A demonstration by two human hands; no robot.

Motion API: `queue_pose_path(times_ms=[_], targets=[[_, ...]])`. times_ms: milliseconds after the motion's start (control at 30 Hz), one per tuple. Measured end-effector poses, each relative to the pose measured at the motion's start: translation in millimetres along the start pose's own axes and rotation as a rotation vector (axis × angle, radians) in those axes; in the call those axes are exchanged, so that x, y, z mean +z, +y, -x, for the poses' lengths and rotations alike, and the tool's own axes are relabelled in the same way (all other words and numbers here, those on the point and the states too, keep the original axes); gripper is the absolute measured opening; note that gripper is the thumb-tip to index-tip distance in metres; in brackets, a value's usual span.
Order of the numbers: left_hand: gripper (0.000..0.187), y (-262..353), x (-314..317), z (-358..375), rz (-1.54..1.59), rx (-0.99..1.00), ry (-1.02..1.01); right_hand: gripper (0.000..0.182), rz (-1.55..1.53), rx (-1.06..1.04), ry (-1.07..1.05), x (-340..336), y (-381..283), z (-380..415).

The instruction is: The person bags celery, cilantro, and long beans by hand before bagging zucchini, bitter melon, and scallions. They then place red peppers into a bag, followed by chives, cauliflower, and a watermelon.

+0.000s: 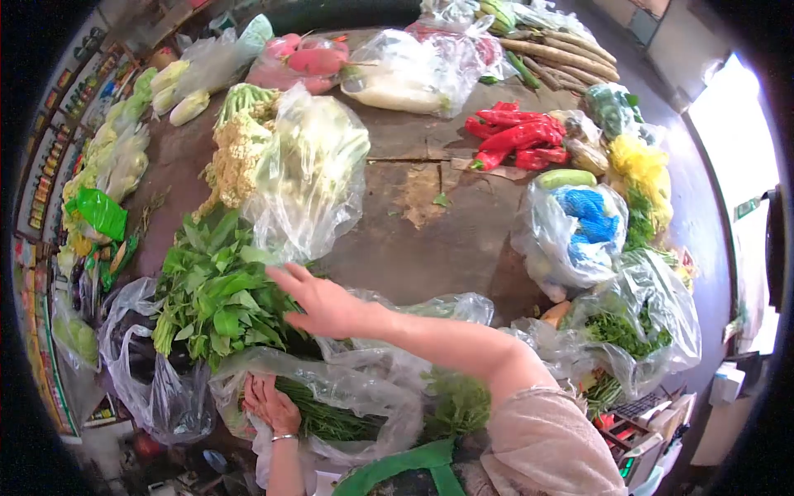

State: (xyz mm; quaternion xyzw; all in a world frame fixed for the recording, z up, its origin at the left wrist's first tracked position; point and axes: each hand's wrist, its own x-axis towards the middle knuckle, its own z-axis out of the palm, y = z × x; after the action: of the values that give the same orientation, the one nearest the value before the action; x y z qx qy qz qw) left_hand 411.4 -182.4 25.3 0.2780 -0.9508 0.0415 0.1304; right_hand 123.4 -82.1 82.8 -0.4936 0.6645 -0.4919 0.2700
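My right hand (pixel 327 304) reaches across to the left, fingers spread, at the right edge of a bunch of leafy greens (pixel 219 298). It grips nothing that I can see. Lower down, my left hand (pixel 271 405), with a bracelet at the wrist, lies with fingers stretched out on a see-through plastic bag (pixel 389 405). Thin green stalks (pixel 327 413) show inside that bag, just right of the hand. Behind the leafy greens stand cauliflower (pixel 244 149) and a plastic bag of pale vegetables (pixel 310 165).
Red peppers (pixel 521 136) lie at the right, beyond a plastic bag with a blue bundle (pixel 587 217). Bagged herbs (pixel 633 331) sit at the right front. White radish (pixel 405 87) and pink radishes (pixel 318 62) line the table's (pixel 397 240) far side. A dark-filled bag (pixel 157 372) is at left.
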Motion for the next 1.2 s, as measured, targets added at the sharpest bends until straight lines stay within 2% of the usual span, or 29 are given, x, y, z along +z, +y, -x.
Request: queue_pose_path(times_ms=[33, 133, 367, 467, 533, 600, 700, 733, 767, 867, 967, 1067, 1133, 1200], targets=[[0.036, -0.4, 0.8, -0.5, 0.008, 0.019, 0.028, 0.072, 0.046, -0.128, 0.069, -3.0, -0.1, 8.4], [0.036, -2.0, -1.7, -3.1, 0.019, 0.053, 0.056, 0.063, 0.087, -0.102, 0.125, -32.7, 6.2, 29.4], [0.041, 2.1, -0.8, -0.8, 0.072, -0.041, 0.007, 0.044, 0.328, 0.217, 0.296, -104.6, 36.9, 142.4], [0.045, 6.0, 1.3, -2.9, 0.108, -0.094, -0.005, 0.040, 0.109, 0.373, 0.378, -104.1, 43.6, 194.1], [0.044, 7.6, -1.0, -5.2, 0.132, -0.102, -0.009, 0.037, 0.092, 0.442, 0.420, -96.1, 44.7, 215.7], [0.043, 6.4, 2.5, -6.0, 0.220, -0.081, 0.016, 0.036, -0.010, 0.432, 0.431, -88.2, 48.1, 229.7], [0.043, 11.2, -11.9, -7.8, 0.194, -0.090, -0.039, 0.035, 0.063, 0.325, 0.315, -84.6, 37.3, 230.4], [0.043, 10.9, -10.0, -7.9, 0.157, -0.085, -0.046, 0.035, 0.060, 0.316, 0.342, -81.9, 26.8, 226.6], [0.040, 8.9, -3.4, -10.0, 0.152, -0.058, -0.007, 0.035, 0.056, 0.314, 0.383, -81.4, 17.7, 223.5], [0.035, 12.4, -20.5, -13.9, 0.214, -0.049, 0.039, 0.036, 0.168, 0.257, 0.298, -84.2, -7.5, 215.1], [0.036, 16.0, -33.6, -5.2, 0.436, -0.029, 0.288, 0.036, 0.220, 0.235, 0.286, -72.5, -31.9, 211.3], [0.035, 22.5, -79.9, 29.4, 0.583, 0.009, 0.476, 0.035, 0.264, 0.222, 0.259, -47.9, -61.0, 206.8], [0.034, 19.3, -103.8, 67.0, 0.635, -0.020, 0.503, 0.036, 0.283, 0.149, 0.235, -24.7, -76.7, 203.9], [0.035, 11.2, -114.2, 108.3, 0.780, -0.056, 0.445, 0.039, 0.261, 0.133, 0.184, 4.4, -92.8, 200.1]])
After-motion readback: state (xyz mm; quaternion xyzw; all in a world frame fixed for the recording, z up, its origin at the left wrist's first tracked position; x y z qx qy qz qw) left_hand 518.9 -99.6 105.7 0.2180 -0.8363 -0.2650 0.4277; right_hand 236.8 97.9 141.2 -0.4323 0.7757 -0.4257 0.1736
